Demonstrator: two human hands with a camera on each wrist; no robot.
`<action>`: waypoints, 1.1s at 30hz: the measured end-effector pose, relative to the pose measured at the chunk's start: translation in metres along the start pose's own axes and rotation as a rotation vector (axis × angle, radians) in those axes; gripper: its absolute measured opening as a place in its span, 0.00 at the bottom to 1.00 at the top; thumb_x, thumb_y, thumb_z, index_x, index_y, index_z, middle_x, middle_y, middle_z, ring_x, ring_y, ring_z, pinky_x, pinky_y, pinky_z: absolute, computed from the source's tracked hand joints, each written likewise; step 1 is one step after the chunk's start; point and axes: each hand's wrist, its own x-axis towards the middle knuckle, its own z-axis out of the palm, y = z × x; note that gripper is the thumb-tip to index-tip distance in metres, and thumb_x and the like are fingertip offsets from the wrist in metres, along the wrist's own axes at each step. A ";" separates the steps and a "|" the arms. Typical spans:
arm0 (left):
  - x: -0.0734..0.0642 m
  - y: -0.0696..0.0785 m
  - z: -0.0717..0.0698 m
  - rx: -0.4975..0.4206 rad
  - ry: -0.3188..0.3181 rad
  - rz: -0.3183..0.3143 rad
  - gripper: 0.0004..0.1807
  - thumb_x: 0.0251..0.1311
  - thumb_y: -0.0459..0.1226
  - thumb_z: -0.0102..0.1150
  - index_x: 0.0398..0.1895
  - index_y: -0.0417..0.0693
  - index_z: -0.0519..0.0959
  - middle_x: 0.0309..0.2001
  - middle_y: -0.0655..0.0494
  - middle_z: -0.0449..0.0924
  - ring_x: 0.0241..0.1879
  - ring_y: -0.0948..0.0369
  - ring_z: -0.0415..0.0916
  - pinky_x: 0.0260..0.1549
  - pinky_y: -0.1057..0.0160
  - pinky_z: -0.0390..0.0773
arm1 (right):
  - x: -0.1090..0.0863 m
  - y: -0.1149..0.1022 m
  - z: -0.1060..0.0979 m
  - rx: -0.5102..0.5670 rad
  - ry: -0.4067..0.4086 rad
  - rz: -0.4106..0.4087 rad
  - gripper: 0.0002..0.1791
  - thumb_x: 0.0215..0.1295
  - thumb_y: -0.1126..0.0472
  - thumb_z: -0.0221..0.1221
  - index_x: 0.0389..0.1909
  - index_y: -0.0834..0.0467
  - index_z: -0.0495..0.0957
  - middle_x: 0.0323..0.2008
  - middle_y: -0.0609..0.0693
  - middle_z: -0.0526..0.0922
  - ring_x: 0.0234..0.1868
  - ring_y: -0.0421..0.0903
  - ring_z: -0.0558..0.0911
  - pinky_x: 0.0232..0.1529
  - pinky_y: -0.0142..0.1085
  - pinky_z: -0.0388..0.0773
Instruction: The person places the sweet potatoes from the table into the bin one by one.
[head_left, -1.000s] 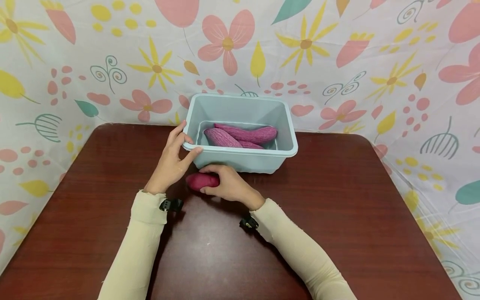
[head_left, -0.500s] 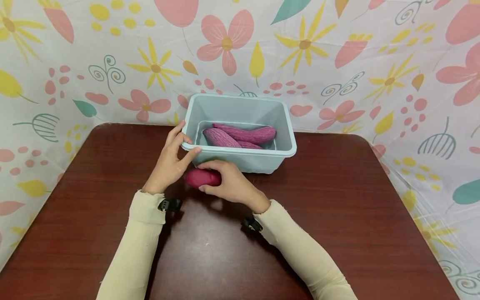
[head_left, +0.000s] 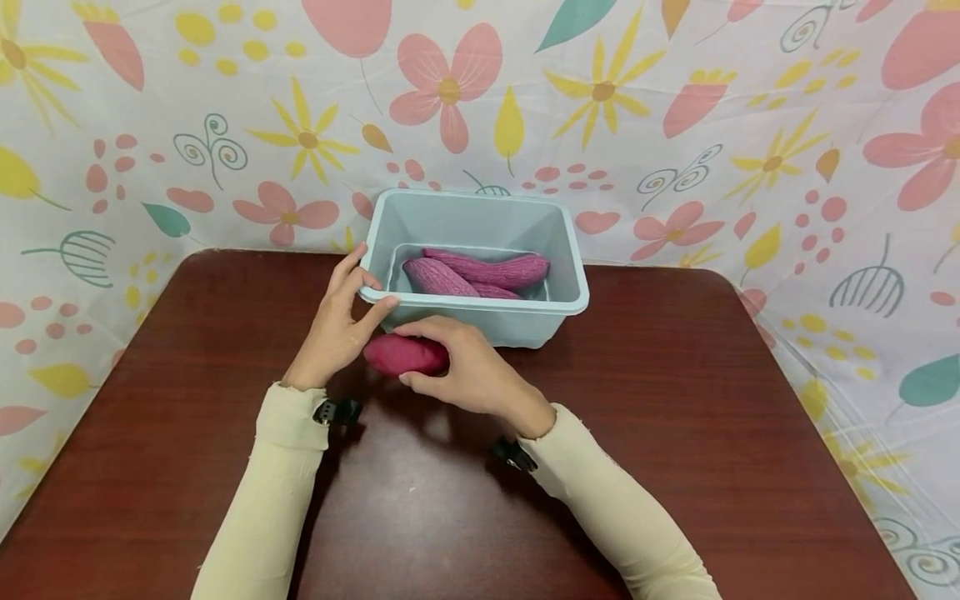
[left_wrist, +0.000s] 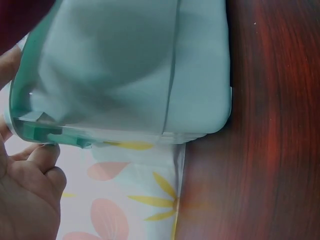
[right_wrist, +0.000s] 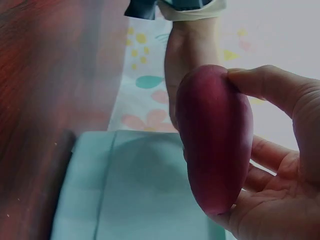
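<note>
In the head view my right hand holds a smooth, dark red sweet potato between thumb and fingers, close over the table in front of the bin. The right wrist view shows the sweet potato tapering to one end, with the thumb against its upper side. My left hand grips the front left corner of a light blue plastic bin, thumb on the front rim and fingers along the left side. Inside the bin lie several long purple vegetables with ridged skin.
The dark brown wooden table carries the bin near its back edge. Behind and beside it hangs a white cloth printed with flowers and leaves. Each wrist wears a black strap device.
My right hand has shifted slightly up, with the sweet potato lifting a little and its shadow spreading on the table. My left hand stays on the bin's corner.
</note>
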 end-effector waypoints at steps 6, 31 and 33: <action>0.000 0.001 0.001 0.002 -0.004 0.004 0.12 0.69 0.41 0.61 0.41 0.44 0.69 0.81 0.53 0.48 0.81 0.51 0.46 0.70 0.35 0.59 | -0.003 -0.003 -0.016 -0.003 0.042 -0.026 0.28 0.60 0.54 0.70 0.62 0.53 0.78 0.56 0.46 0.83 0.55 0.40 0.80 0.54 0.36 0.80; 0.001 0.001 0.001 -0.029 -0.011 -0.006 0.11 0.68 0.37 0.62 0.41 0.44 0.69 0.81 0.55 0.46 0.81 0.51 0.46 0.70 0.37 0.59 | 0.014 0.029 -0.069 0.012 0.276 0.041 0.29 0.59 0.56 0.72 0.62 0.53 0.79 0.59 0.52 0.82 0.57 0.48 0.80 0.54 0.43 0.80; 0.001 0.001 0.001 -0.027 -0.011 -0.009 0.11 0.68 0.37 0.62 0.41 0.44 0.69 0.81 0.54 0.46 0.81 0.50 0.46 0.70 0.36 0.58 | 0.015 0.035 -0.072 0.013 0.276 0.088 0.29 0.59 0.56 0.71 0.62 0.53 0.78 0.60 0.53 0.82 0.57 0.49 0.79 0.53 0.44 0.80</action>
